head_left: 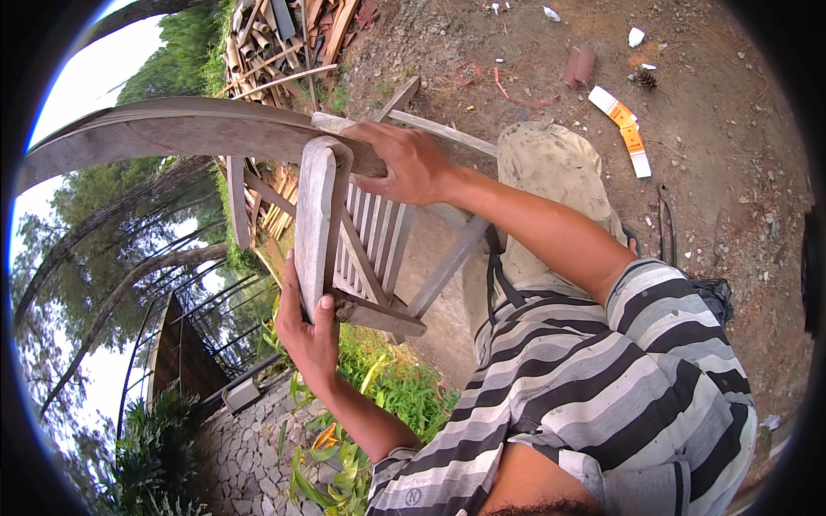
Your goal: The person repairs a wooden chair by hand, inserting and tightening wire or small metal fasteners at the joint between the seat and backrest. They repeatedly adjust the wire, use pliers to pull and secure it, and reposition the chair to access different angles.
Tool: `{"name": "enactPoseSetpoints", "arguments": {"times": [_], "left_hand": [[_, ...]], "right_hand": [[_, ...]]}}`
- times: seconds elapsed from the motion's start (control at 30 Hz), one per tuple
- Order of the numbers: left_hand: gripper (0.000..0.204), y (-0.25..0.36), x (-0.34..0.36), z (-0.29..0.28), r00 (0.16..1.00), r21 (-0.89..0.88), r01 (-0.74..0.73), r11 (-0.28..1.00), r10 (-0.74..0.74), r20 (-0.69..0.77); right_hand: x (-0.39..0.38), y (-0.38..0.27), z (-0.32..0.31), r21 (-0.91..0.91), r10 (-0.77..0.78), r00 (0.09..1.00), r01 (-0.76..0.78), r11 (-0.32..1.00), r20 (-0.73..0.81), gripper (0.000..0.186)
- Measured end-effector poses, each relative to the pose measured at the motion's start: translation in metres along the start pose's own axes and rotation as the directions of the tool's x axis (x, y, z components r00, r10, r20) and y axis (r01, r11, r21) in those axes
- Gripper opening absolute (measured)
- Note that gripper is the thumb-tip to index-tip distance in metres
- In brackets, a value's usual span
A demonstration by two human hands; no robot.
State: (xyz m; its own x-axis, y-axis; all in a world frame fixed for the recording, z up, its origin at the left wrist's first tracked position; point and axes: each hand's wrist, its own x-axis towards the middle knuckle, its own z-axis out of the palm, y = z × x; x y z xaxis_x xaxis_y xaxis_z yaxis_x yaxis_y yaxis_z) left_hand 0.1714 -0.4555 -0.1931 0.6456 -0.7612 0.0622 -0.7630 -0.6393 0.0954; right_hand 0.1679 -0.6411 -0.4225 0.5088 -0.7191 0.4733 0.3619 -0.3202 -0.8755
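Observation:
A weathered wooden frame (pixel 370 311) with slats (pixel 379 249) is in front of me, with a long curved board (pixel 189 129) reaching to the left. My left hand (pixel 310 335) is closed on the lower end of a short round-cornered plank (pixel 314 215), thumb on its face. My right hand (pixel 400 168) is closed on the upper part of the frame where the curved board meets that plank; some of its fingertips are hidden behind the wood.
A heap of scrap wood (pixel 284 39) lies beyond. On the dirt ground (pixel 714 146) are red cylinders (pixel 578 67), orange-and-white packaging (pixel 619 120) and dark plastic (pixel 712 292). Below left are plants (pixel 387 391), stone paving (pixel 237 447) and a dark railed structure (pixel 176 344).

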Motion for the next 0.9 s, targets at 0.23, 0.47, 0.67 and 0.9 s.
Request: {"name": "enactPoseSetpoints", "arguments": {"times": [0.23,0.47,0.67,0.9], "left_hand": [[0.074,0.002,-0.001,0.008,0.999,0.007,-0.006,1.000,0.006,-0.045],[0.094,-0.015,0.008,-0.004,0.990,-0.208,-0.041,0.977,0.068,0.121],[0.100,0.015,0.057,0.012,0.951,-0.308,-0.197,0.931,0.258,0.172],[0.087,0.031,0.093,0.025,0.942,-0.308,-0.168,0.936,0.244,0.228]], "right_hand": [[0.004,-0.001,-0.005,0.096,0.016,1.000,-0.016,0.995,0.007,0.065],[-0.006,0.001,-0.052,-0.017,-0.033,0.977,0.038,0.999,0.210,0.078],[-0.135,0.078,-0.229,-0.409,0.540,0.822,-0.562,0.719,-0.180,0.041],[-0.346,0.078,-0.328,-0.777,0.828,0.382,-0.622,-0.099,-0.412,0.064]]}}
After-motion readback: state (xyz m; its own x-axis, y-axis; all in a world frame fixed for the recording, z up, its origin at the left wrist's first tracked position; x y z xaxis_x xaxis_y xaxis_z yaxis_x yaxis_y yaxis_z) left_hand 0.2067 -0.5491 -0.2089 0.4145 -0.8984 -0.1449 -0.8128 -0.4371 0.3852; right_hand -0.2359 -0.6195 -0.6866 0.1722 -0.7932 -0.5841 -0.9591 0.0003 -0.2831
